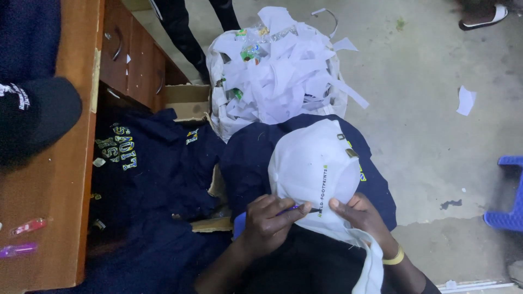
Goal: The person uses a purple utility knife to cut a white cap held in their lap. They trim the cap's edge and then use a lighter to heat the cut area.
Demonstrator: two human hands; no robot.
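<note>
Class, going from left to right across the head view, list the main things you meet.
Black cap on the wooden desk → navy shirts → white cap → scrap of white paper → blue plastic stool.

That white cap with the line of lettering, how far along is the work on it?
Done: the white fabric cap already shows one line of lettering. In hand: the left hand holds a thin purple tool at that lettering while the right hand steadies the cap. Left: dark navy garments lie piled beside the wooden desk; whether they need work, I cannot tell.
</note>
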